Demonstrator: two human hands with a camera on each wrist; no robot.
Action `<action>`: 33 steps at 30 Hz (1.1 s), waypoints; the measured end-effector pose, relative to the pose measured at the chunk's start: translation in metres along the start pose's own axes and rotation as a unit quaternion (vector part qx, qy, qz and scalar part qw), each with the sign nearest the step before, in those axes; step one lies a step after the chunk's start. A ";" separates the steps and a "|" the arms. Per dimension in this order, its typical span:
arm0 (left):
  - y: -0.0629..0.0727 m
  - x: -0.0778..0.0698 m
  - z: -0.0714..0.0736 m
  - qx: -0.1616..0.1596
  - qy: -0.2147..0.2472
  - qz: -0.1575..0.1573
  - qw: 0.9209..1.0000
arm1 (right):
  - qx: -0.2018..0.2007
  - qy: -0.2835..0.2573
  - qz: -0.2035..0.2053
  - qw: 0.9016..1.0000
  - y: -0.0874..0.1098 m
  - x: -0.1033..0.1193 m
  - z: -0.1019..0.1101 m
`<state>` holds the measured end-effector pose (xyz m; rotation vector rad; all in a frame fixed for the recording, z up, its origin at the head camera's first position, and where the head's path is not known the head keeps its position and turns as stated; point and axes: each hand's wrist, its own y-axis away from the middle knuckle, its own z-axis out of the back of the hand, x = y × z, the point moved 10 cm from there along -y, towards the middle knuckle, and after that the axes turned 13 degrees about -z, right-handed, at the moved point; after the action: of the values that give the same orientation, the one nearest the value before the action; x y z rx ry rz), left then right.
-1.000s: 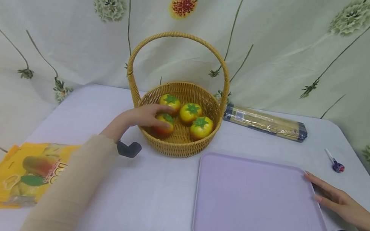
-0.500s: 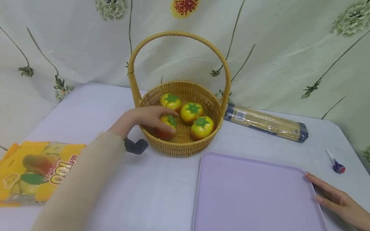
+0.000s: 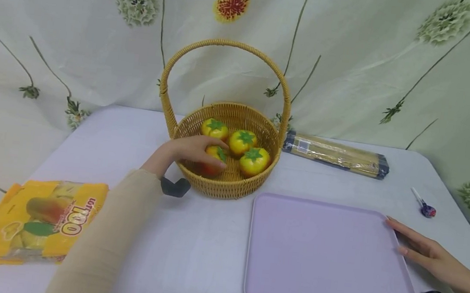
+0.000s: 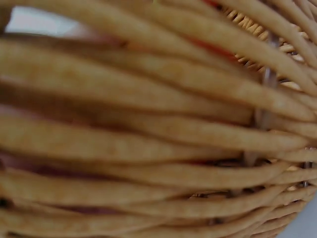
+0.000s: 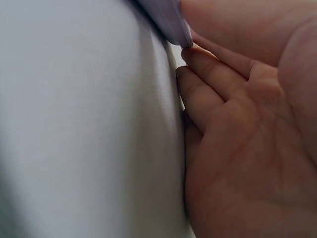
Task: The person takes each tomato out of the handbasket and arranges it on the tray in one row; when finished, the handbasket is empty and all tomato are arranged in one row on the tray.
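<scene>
Red-yellow fruit (image 3: 217, 153) apparently in grip of left hand (image 3: 193, 148), relaxed right hand (image 3: 437, 260) against tray (image 3: 334, 264).

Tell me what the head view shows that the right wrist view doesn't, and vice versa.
Only the head view shows the left hand gripping a fruit in the basket, the yellow bag, the wrapped bundle and the lollipop. Only the right wrist view shows the palm of the right hand. Both show that hand at the edge of the purple tray, and the white tabletop.
</scene>
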<state>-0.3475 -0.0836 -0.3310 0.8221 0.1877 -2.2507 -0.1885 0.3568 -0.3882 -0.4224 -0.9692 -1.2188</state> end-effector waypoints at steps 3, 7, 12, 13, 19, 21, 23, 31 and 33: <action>0.000 0.000 -0.001 -0.003 0.006 0.000 1.000 | 0.005 -0.007 0.007 1.000 0.000 0.001 0.000; 0.002 -0.002 0.000 -0.007 0.012 -0.007 1.000 | 0.011 -0.012 0.011 1.000 -0.001 0.001 -0.002; 0.008 -0.007 0.006 -0.034 0.025 -0.021 0.999 | 0.012 -0.006 0.014 1.000 -0.003 0.003 -0.001; 0.010 -0.010 0.008 -0.043 0.024 -0.023 0.999 | 0.012 -0.005 0.015 1.000 -0.004 0.004 -0.001; 0.015 -0.036 0.021 -0.115 0.070 -0.039 0.990 | 0.015 -0.005 0.026 1.000 -0.004 0.008 0.002; 0.013 -0.053 0.024 -0.147 0.111 -0.053 0.982 | 0.016 -0.006 0.023 1.000 -0.004 0.008 0.002; 0.009 -0.073 0.025 -0.171 0.148 -0.068 0.972 | 0.016 -0.009 0.020 1.000 -0.004 0.007 0.002; -0.042 -0.170 -0.027 -0.145 0.241 -0.180 0.943 | 0.008 -0.010 0.009 1.000 -0.001 0.001 0.000; -0.062 -0.187 -0.049 -0.129 0.261 -0.201 0.935 | 0.006 -0.012 0.004 1.000 -0.001 -0.001 -0.001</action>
<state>-0.2647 0.0884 -0.2615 1.3114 0.9550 -2.2471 -0.1891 0.3569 -0.3898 -0.4331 -0.9945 -1.2026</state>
